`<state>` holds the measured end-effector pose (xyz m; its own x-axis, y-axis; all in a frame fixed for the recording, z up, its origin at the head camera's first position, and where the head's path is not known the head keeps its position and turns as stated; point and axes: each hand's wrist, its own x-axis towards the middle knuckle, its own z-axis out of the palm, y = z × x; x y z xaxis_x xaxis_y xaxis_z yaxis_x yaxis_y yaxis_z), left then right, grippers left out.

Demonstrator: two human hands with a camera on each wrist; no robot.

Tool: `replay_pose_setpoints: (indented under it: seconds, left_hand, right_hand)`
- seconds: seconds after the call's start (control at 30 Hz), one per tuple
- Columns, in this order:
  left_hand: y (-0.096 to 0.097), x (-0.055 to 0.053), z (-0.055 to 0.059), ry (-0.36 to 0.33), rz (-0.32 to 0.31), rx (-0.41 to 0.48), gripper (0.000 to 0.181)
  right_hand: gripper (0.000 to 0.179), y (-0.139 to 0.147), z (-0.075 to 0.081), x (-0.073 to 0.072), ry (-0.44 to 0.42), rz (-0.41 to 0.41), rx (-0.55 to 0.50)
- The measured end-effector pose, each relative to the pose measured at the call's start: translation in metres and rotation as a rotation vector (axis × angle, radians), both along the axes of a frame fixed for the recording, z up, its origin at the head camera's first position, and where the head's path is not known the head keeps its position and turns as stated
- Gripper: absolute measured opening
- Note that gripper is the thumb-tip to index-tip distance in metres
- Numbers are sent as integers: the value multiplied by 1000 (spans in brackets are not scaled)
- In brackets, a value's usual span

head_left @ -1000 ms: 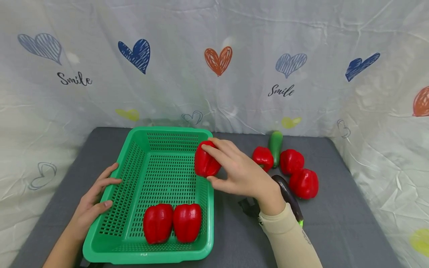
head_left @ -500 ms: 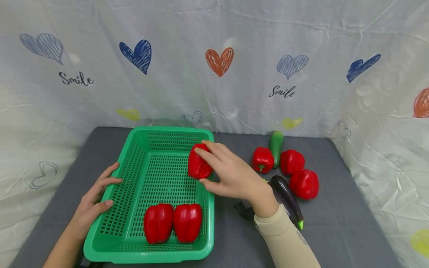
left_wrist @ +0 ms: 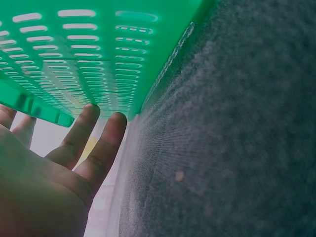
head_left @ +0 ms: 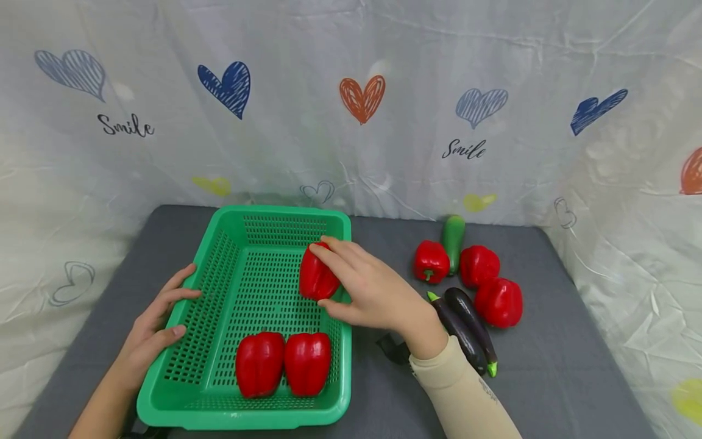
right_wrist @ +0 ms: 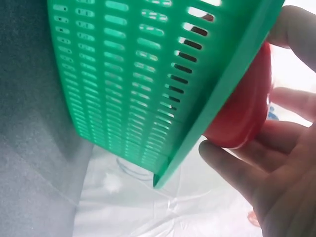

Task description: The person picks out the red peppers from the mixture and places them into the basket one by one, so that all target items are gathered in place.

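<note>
A green perforated plastic basket (head_left: 244, 419) stands on the left of the table. Two red bell peppers (head_left: 260, 364) lie side by side at its near end. My right hand (head_left: 362, 285) grips another red bell pepper (head_left: 317, 274) between thumb and fingers, above the basket floor just inside the right rim. In the right wrist view that pepper (right_wrist: 243, 111) shows partly behind the rim. On the left, my left hand (head_left: 148, 332) rests against the basket's rim, thumb and two fingers reaching over it. The left wrist view shows other fingers (left_wrist: 102, 154) fairly straight against the outer wall.
Right of the basket, several red bell peppers (head_left: 499, 303) sit around a green cucumber-like vegetable (head_left: 453, 244). Two eggplants (head_left: 457, 329) lie nearer me, with a black strap-like piece (head_left: 393, 349) by my right wrist. A patterned white sheet (head_left: 406, 171) hangs behind the grey-covered table (head_left: 554, 341).
My right hand has carried the bell pepper left and slightly nearer, from over the right rim to inside the basket. The eggplants are now uncovered. My left hand has stayed on the rim.
</note>
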<state>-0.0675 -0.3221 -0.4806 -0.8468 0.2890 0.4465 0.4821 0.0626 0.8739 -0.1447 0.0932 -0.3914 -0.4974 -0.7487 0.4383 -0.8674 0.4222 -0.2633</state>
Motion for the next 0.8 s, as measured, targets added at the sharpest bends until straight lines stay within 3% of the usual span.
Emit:
replay_pose_setpoints:
  seconds: [0.23,0.8]
  left_hand:
    - [-2,0,-1,3,3,-4,55]
    - [-1,-2,-3,23,-13,18,57]
  right_hand:
    - [85,-8,-1,2,-63,-9,58]
    - [83,-14,-11,2,-83,-30,156]
